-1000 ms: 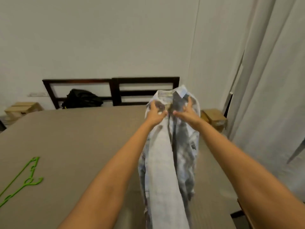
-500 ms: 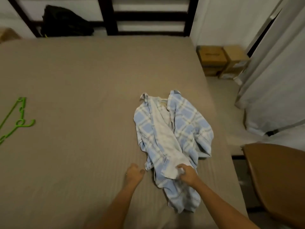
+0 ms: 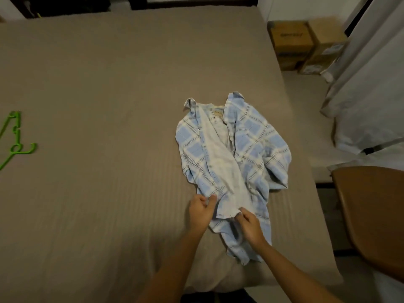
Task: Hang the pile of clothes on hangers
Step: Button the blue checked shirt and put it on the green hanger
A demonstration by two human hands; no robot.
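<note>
Blue-and-white plaid shirt (image 3: 251,141) lies crumpled on the bed (image 3: 98,95), right of frame centre. Collar points to the upper part of the frame, hem trails toward the lower edge. Front is open, and a pale inside-out panel runs down the middle. Both hands are at the shirt's lower end, just below centre. Left hand (image 3: 200,213) is at the left front edge, fingers (image 3: 211,199) curled in and pressed together, pinching a small fold of fabric between thumb and fingertips. Right hand (image 3: 251,229) is just beside it, lower and to the right, and lies on top of the plaid hem. Its fingers (image 3: 240,217) are curled and grip the bottom edge of the pale panel, which is lifted slightly off the plaid under it. The hands are near each other but not touching, with the panel's corner between them. The rest of the shirt rests flat on the bed, with one sleeve bunched at its right side near the bed edge. Green hanger (image 3: 16,147) lies flat on the bed at the far left edge of the frame, well apart from shirt and hands. Cardboard boxes (image 3: 306,40) sit on the floor at upper right, with a pale curtain (image 3: 371,95) down the right side. A brown chair (image 3: 371,215) is at lower right, beside the bed.
</note>
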